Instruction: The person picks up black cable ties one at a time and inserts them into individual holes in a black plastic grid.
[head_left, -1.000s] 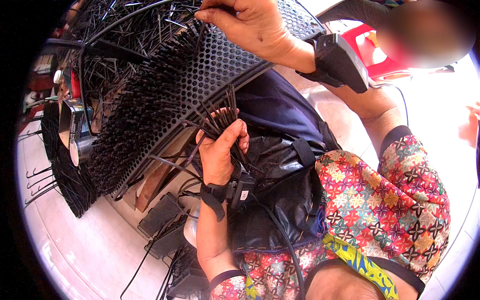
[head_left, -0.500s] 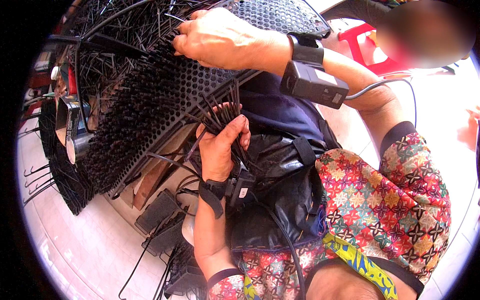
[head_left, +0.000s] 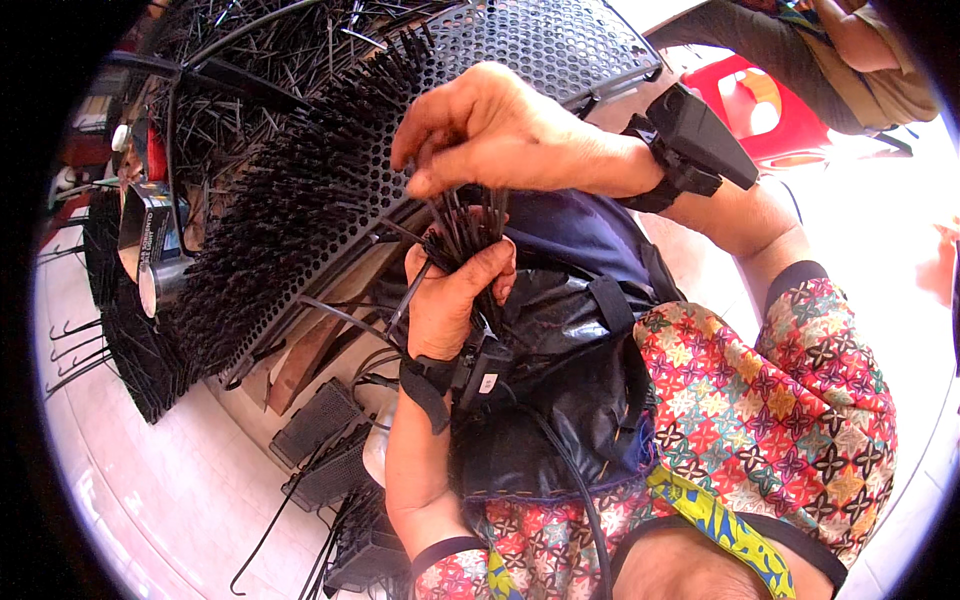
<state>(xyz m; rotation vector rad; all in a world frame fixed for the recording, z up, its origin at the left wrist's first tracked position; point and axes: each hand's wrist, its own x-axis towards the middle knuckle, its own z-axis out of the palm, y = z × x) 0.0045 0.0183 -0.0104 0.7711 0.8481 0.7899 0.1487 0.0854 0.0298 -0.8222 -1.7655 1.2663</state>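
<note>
- Beneath the right hand (head_left: 500, 140), the bunch (head_left: 465, 232) of thin black rods rises from the left hand (head_left: 460, 290), whose fingers and thumb are wrapped firmly around it.
- Just above the bunch, the right hand has its fingers bent and its thumb lowered; the thumb and fingers cover some rod tops, and I cannot tell whether they pinch a rod.
- On the left wrist, the black unit (head_left: 480, 370) bears a white label (head_left: 488, 383), its dark marks too small to make out.
- Well to the left of both hands, the box (head_left: 147, 215) has pale lettering running up a dark side, partly cut off by the metal can (head_left: 172, 282) before it.
- Beyond the right hand stretches the black perforated panel (head_left: 560, 45), its middle partly hidden by that hand; upright rods (head_left: 285, 185) crowd its holes on the left.
- Past the upright rods, loose rods (head_left: 260, 50) lie tangled, cut off by the upper edge.
- Below the panel, beside the left forearm, dark mesh baskets (head_left: 320, 425) overlap; the lowest is hard to make out.
- Right of the right hand, the red stool (head_left: 800, 130) stands near a co-worker (head_left: 800, 50), cut off by the dark rim.
</note>
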